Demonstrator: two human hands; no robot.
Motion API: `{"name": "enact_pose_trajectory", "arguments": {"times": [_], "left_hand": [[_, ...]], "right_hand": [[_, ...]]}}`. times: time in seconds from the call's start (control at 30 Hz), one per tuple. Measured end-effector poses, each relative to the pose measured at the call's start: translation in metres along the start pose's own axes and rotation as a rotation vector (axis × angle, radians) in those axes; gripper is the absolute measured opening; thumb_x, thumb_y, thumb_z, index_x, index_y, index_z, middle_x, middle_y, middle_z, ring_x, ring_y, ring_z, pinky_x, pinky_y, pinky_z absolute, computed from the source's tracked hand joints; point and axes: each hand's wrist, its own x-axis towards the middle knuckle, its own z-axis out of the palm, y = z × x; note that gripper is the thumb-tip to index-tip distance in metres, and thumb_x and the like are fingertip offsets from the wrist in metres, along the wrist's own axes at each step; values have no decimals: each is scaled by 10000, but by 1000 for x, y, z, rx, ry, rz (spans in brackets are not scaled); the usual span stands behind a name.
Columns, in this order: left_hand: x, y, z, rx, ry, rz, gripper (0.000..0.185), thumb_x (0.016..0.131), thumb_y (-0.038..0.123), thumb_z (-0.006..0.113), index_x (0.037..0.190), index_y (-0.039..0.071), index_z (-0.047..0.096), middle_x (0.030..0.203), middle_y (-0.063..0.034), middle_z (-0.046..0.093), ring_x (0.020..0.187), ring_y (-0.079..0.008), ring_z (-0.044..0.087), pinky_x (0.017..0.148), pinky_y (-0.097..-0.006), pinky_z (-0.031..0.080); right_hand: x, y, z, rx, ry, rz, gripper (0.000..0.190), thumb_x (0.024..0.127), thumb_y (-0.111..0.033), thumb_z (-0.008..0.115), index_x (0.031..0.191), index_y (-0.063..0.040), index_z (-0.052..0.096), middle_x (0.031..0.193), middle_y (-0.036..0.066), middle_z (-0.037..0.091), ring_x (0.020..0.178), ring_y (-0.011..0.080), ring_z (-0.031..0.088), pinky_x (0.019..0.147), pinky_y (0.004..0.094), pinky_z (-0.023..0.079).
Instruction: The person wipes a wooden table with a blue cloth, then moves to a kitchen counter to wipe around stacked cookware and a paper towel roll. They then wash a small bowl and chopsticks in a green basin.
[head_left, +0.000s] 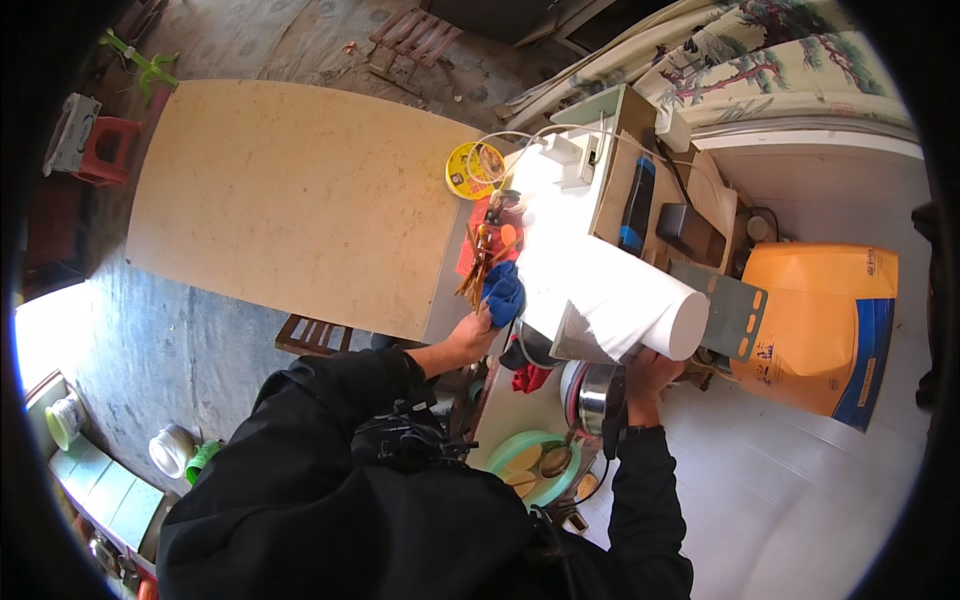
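My left hand (474, 334) grips a blue cloth (504, 294) beside a red plastic basket (466, 259). Chopsticks (476, 281) and an orange utensil (508, 235) stand in that basket. Lower right of the cloth, a dark red-and-black cloth (529, 377) hangs by a shelf. My right hand (654, 375) is just below the end of a large white paper roll (686, 326), next to a stainless steel pot (596, 394). Its fingers are partly hidden, so what it holds cannot be made out. The roll lies on a brightly lit cabinet top (551, 225).
A long wooden-topped table (300, 202) reaches away to the left, with a yellow instant-noodle tub (474, 171) at its near end. White cables loop over the cabinet. A green basin (574, 469) holding bowls sits below; an orange padded envelope (802, 322) is at the right.
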Motion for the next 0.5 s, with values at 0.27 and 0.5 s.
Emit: {"name": "enact_pose_trajectory", "arguments": {"times": [0.27, 0.5], "left_hand": [[1, -50, 6, 51, 73, 82, 318, 990, 141, 619, 1305, 99, 609, 1085, -285, 700, 1023, -531, 655, 865, -556, 539], [-8, -45, -12, 8, -16, -114, 168, 981, 122, 603, 1127, 61, 661, 1008, -262, 699, 1004, -520, 652, 822, -509, 538]], "right_hand": [[19, -13, 2, 5, -24, -20, 372, 873, -322, 844, 1143, -71, 789, 995, 119, 801, 899, 300, 786, 747, 385, 611], [-3, 22, 1, 15, -99, 133, 386, 867, -376, 830, 1107, -82, 760, 976, 124, 768, 857, 362, 752, 733, 428, 599]]}}
